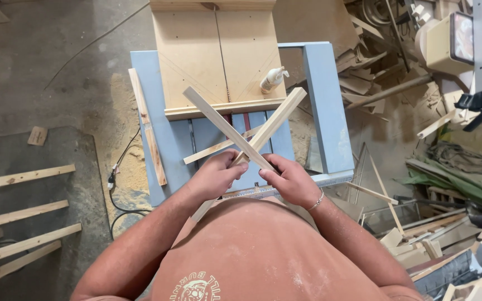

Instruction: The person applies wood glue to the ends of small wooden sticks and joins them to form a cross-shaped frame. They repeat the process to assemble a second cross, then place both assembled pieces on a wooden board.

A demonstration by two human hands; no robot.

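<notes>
Two pale square wood strips cross in an X above a blue table saw [330, 111]. My left hand [214, 177] grips the strip [279, 116] that rises to the upper right. My right hand [290, 179] grips the strip [214, 116] that rises to the upper left. Both hands meet near the crossing, just above my chest. A third thin strip [210, 150] lies flat on the saw top under them. A wooden crosscut sled [191, 56] sits on the saw beyond, with a white glue bottle [272, 79] lying on its right side.
A long strip [147, 127] lies along the saw's left edge. Several wood strips [20, 214] lie on a dark mat on the floor at left. Sawdust and a black cable [119, 184] lie beside the saw. Scrap wood is heaped at right [419, 234].
</notes>
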